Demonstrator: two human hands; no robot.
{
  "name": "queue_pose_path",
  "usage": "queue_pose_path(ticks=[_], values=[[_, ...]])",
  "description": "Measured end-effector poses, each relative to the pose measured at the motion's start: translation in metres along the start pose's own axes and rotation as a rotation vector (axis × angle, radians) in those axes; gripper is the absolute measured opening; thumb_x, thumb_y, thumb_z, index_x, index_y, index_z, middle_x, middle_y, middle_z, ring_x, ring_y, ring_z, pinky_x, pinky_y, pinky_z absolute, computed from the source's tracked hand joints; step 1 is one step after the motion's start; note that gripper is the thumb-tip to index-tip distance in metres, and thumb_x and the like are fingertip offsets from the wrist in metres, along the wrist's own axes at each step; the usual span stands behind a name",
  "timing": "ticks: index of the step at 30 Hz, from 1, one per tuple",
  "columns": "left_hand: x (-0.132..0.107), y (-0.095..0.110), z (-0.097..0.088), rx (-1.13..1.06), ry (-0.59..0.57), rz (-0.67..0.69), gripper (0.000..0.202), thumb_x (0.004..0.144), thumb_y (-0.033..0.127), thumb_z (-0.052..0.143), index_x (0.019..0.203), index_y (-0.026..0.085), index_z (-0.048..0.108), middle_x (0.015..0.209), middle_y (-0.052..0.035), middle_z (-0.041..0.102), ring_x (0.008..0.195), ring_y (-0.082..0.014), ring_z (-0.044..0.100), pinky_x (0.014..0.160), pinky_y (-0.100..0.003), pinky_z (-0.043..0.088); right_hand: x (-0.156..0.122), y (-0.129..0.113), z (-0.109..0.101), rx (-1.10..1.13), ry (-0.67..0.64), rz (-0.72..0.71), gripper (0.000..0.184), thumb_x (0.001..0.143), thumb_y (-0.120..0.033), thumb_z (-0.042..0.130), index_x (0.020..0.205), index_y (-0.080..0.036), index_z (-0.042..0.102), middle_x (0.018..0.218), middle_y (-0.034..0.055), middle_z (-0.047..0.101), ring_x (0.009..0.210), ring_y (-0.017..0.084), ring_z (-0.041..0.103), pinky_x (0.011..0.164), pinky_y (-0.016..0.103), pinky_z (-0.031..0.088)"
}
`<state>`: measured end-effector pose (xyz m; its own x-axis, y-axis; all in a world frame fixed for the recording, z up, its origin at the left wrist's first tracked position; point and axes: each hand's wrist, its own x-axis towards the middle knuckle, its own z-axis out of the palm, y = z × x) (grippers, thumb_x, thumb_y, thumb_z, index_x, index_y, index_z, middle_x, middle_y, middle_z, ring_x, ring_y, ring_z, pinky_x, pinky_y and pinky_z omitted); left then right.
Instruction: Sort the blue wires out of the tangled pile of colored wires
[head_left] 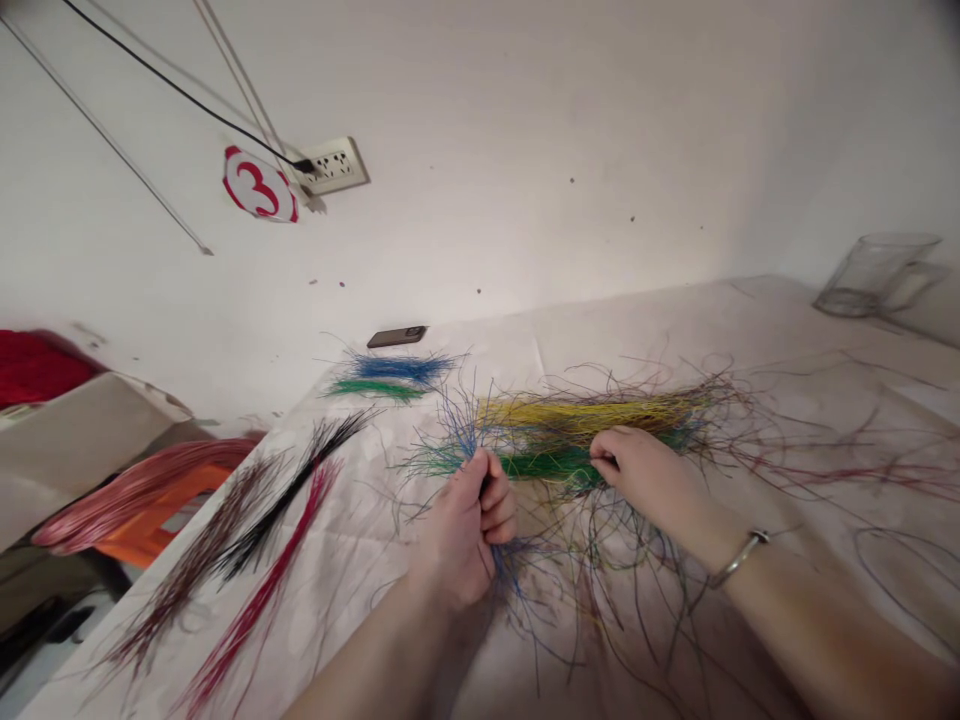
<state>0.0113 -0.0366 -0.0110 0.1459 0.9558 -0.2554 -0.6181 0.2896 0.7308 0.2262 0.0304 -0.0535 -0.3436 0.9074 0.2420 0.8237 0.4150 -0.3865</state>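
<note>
My left hand [476, 525] is closed around a bundle of thin blue wires [466, 425], whose ends fan out above and below the fist. To its right, my right hand [649, 475] has its fingers pinched together at the edge of a pile of green wires [551, 465]. Whatever sits between those fingertips is too small to make out. Just behind, a thick bundle of yellow wires [570, 412] lies along the pile. Loose, tangled strands spread below and to the right of both hands.
Sorted bundles of blue wires [405, 368], green wires [379, 388], black wires [292, 500], red wires [262, 590] and brown wires [202, 560] lie leftward. A phone [396, 337] rests by the wall, a glass mug [870, 280] at the far right. Pink wire coils [142, 490] hang off left.
</note>
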Motion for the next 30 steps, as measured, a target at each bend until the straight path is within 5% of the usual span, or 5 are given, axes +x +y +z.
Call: queue_pose_path(ticks=[12, 19, 30], values=[[0.001, -0.001, 0.001, 0.022, 0.01, -0.022, 0.029, 0.081, 0.039, 0.062, 0.074, 0.017, 0.044, 0.055, 0.0086, 0.025, 0.041, -0.0024, 0.018, 0.038, -0.015, 0.012, 0.001, 0.003, 0.003, 0.072, -0.018, 0.001, 0.01, 0.074, -0.012, 0.057, 0.076, -0.019, 0.063, 0.077, 0.0031, 0.065, 0.076, 0.019, 0.058, 0.072, 0.032, 0.042], [0.002, -0.002, 0.002, 0.043, 0.022, -0.018, 0.029, 0.081, 0.037, 0.062, 0.072, 0.017, 0.044, 0.054, 0.0086, 0.025, 0.041, -0.0024, 0.016, 0.038, -0.015, 0.012, -0.003, -0.02, -0.01, 0.227, 0.117, -0.007, 0.015, 0.082, -0.015, 0.05, 0.082, -0.019, 0.064, 0.084, 0.0046, 0.066, 0.082, 0.019, 0.059, 0.075, 0.032, 0.045], [0.0, -0.004, 0.003, 0.013, 0.018, -0.06, 0.028, 0.077, 0.035, 0.067, 0.073, 0.015, 0.047, 0.055, 0.0082, 0.027, 0.042, -0.0019, 0.017, 0.039, -0.016, 0.01, -0.003, -0.014, -0.002, 0.065, 0.031, 0.0, 0.016, 0.086, -0.023, 0.05, 0.086, -0.017, 0.065, 0.085, 0.0076, 0.067, 0.081, 0.021, 0.061, 0.076, 0.034, 0.046]])
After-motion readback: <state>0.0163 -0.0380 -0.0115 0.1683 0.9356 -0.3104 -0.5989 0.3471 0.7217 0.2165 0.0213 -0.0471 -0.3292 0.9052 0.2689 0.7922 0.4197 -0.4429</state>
